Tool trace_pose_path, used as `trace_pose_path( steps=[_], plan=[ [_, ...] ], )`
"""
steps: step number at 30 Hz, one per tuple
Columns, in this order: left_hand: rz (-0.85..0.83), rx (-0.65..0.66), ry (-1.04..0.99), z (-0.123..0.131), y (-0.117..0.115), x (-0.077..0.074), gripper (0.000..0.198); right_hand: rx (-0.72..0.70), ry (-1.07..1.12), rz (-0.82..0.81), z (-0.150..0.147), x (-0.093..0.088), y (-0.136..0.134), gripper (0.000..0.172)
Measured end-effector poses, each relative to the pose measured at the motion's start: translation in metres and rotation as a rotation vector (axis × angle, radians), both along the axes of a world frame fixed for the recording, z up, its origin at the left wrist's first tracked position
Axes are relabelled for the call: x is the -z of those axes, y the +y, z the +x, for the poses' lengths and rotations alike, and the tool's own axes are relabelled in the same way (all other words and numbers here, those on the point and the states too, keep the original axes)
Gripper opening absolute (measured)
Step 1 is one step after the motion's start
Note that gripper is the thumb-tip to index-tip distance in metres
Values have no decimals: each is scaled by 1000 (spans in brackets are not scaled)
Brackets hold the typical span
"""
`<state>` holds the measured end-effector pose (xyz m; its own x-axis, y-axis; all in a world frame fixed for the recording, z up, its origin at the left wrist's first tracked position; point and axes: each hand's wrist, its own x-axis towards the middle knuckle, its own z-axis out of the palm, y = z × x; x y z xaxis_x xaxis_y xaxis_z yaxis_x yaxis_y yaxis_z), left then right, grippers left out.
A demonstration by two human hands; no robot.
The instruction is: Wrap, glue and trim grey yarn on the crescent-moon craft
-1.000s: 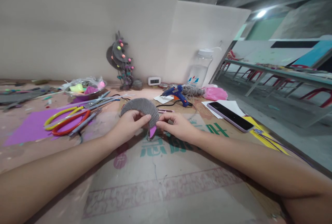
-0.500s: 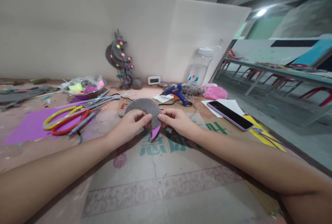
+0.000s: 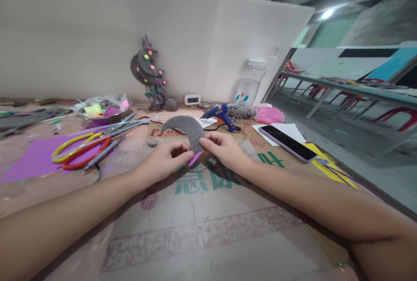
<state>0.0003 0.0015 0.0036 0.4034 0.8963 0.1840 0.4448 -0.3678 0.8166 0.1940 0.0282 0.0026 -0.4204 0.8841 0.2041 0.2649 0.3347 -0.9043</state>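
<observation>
A crescent moon shape (image 3: 184, 125) wound in grey yarn stands between my hands above the cardboard, its lower tip bare purple (image 3: 194, 159). My right hand (image 3: 221, 148) pinches the crescent's right edge near the lower end, thumb in front. My left hand (image 3: 171, 157) is closed with its thumb at the inner edge, close against the purple tip; its fingertips are partly hidden. A thin strand of grey yarn (image 3: 202, 169) hangs below the tip, over the cardboard.
Behind the crescent lie a blue glue gun (image 3: 221, 115) and grey yarn (image 3: 241, 112). Scissors (image 3: 81, 148) rest on purple paper (image 3: 29, 159) at left. A phone (image 3: 288, 143) is at right. A water bottle (image 3: 250, 83), small timer (image 3: 192, 99) and decorated moon (image 3: 148, 70) stand along the back.
The crescent has turned and tilted, its upper tip now showing. My left hand has slid down toward the purple tip, while my right hand keeps its pinch. The view shifted slightly.
</observation>
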Motion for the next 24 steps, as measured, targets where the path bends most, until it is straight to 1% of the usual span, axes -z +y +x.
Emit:
trace_pose_path(
  steps=[5, 10, 14, 18, 20, 24],
  plan=[
    [35, 47, -18, -2, 1, -1, 34, 10, 18, 7, 1, 1, 1, 30],
    [42, 23, 21, -1, 0, -1, 25, -2, 1, 8, -1, 0, -1, 30],
    [71, 10, 76, -1, -1, -3, 27, -11, -13, 19, -2, -3, -4, 29],
    [85, 44, 81, -1, -1, -2, 32, -5, -20, 20, -2, -4, -5, 30],
    [68, 48, 34, -1, -2, -1, 35, 5, -23, 19, -2, -4, -4, 32],
    [-65, -31, -179, 0, -2, 4, 38, 11, -3, 1, -2, -4, -3, 33]
  ],
)
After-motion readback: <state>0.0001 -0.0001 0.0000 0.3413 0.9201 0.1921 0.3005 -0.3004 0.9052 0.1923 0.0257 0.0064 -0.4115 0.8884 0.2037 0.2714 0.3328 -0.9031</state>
